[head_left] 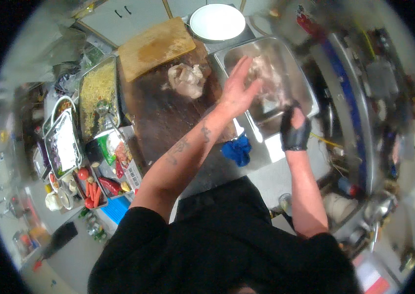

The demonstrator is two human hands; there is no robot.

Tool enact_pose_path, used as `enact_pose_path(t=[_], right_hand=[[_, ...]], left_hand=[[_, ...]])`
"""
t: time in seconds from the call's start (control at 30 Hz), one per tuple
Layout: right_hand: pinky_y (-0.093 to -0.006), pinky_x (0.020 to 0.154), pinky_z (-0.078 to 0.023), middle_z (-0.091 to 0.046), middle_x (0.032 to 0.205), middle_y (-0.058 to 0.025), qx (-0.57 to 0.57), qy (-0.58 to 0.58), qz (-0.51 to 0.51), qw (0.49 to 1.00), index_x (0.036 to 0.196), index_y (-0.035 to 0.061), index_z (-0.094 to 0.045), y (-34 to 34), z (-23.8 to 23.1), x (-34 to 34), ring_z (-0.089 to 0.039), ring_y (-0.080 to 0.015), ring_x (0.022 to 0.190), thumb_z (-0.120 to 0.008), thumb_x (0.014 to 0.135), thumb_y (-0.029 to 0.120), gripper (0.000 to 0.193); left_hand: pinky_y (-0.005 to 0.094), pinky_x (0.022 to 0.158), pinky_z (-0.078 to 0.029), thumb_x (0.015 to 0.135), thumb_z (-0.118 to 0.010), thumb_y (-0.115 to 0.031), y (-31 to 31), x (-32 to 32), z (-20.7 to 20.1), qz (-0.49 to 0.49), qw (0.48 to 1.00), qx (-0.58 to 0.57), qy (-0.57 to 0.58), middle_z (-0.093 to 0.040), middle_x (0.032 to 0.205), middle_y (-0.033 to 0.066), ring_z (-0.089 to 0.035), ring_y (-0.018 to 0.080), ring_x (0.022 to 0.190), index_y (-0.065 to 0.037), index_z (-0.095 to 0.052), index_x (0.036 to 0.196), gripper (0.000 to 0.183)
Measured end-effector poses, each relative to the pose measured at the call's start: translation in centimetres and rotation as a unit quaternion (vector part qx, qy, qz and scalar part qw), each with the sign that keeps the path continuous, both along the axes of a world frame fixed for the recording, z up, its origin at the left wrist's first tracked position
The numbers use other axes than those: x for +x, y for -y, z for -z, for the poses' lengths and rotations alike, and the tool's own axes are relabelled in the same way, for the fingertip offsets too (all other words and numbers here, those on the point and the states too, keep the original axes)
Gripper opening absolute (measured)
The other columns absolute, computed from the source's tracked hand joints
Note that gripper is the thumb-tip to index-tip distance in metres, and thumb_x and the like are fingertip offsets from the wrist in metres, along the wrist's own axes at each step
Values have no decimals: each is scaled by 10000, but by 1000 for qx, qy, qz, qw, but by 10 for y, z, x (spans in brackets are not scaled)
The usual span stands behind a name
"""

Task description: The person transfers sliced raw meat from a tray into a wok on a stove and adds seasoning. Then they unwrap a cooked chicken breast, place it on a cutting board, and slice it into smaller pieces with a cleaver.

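Observation:
My bare left hand [239,88] is over a deep steel pan [298,73], fingers stretched and thumb apart, holding nothing. Pale pinkish pieces that look like raw meat [268,78] lie in the pan, blurred. My right hand [295,130], in a black glove, reaches over the pan's near right rim toward them. Its fingertips are smeared and partly hidden, so any grip is unclear. Left of the pan, a pale crumpled lump [186,80] sits on a dark brown chopping board [156,115]. A blue crumpled cloth or glove [237,150] lies below the pan.
A lighter board [156,46] lies across the dark board's far end. A white round plate or lid [217,22] is at the back. Leftward are a tray of yellowish shreds [98,85], a foil-like tray [62,144] and vegetables [92,188]. A steel-edged counter [349,98] runs along the right.

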State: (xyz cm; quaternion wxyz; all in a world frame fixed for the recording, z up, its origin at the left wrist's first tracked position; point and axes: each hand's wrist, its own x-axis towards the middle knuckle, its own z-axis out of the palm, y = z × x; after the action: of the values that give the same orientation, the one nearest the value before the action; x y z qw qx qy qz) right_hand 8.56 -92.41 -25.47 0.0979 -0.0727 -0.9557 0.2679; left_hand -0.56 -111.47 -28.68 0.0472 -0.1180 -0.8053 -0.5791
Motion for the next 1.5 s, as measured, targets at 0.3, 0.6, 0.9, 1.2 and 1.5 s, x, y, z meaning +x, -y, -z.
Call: enact_pose_path(t=[0.3, 0.6, 0.9, 1.2, 1.5], right_hand=[[-478, 813, -551, -726, 990, -238, -56, -21, -36, 998, 1023, 47, -713, -33, 13, -5, -691, -454, 949, -594, 985, 197, 196], [-371, 710, -521, -739, 845, -102, -259, 175, -3, 950, 1074, 49, -757, 2, 4, 8, -690, -207, 775, -697, 987, 251, 228], [-317, 640, -530, -718, 833, -62, -261, 193, -55, 944, 1029, 60, -733, 58, 17, 51, -655, -138, 706, -690, 995, 271, 218], [-231, 438, -404, -628, 811, -1, -571, 377, -49, 728, 1182, 70, -677, 98, 26, 69, -523, -59, 531, -556, 1087, 204, 204], [-246, 441, -394, -596, 809, -32, -650, 351, 28, 673, 1210, 39, -630, 122, 60, 45, -513, -100, 538, -585, 1051, 60, 167]], left_hand=[[547, 1103, -434, 811, -801, -226, 135, -6, 56, -106, 906, -381, -153, -668, 1320, 116, -557, 373, 1321, -124, -694, 1257, 469], [508, 939, -517, 736, -824, -210, 220, -10, 71, -91, 920, -379, -31, -657, 1201, 135, -605, 418, 1112, -110, -625, 1248, 558], [527, 902, -524, 729, -834, -237, 212, -27, 92, -113, 898, -420, -61, -670, 1131, 130, -609, 409, 1103, -84, -650, 1118, 457], [513, 828, -566, 807, -782, -286, 219, -48, 88, -165, 895, -413, 40, -751, 1007, 156, -713, 401, 969, -95, -714, 1069, 331], [510, 924, -561, 835, -826, -483, 239, -43, 64, -137, 929, -308, 149, -738, 1149, 241, -708, 411, 1112, -33, -688, 1262, 636]])
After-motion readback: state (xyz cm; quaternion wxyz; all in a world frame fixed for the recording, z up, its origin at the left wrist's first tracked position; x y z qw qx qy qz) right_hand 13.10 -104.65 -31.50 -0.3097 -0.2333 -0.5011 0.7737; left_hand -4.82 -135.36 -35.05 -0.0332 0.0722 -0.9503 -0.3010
